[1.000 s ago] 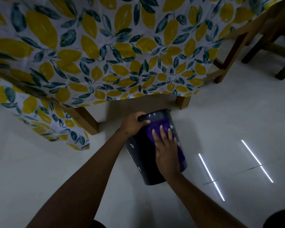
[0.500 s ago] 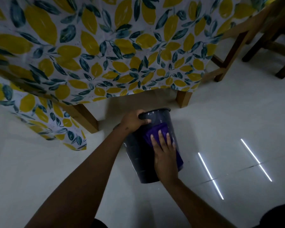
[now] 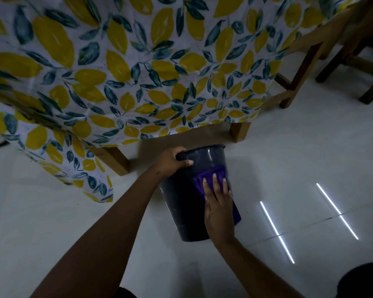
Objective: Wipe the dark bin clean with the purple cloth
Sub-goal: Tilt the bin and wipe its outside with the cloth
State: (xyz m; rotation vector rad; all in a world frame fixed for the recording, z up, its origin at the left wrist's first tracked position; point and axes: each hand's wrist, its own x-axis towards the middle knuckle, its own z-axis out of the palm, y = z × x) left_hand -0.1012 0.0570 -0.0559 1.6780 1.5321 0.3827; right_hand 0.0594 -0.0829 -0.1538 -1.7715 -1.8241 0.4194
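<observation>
The dark bin lies tilted on the white floor, its open rim pointing away toward the table. My left hand grips the rim at the bin's upper left. My right hand lies flat on the bin's outer right side, fingers together, pressing the purple cloth against the wall. The cloth shows above my fingertips and along the right edge of my hand; the rest of it is hidden under my palm.
A table draped in a lemon-print cloth overhangs just beyond the bin, with wooden legs left and right of it. Chair legs stand at the far right. Two bright light reflections streak the floor to the right.
My right hand and the purple cloth have slid a little down the bin's side toward its base. My left hand keeps its grip on the rim.
</observation>
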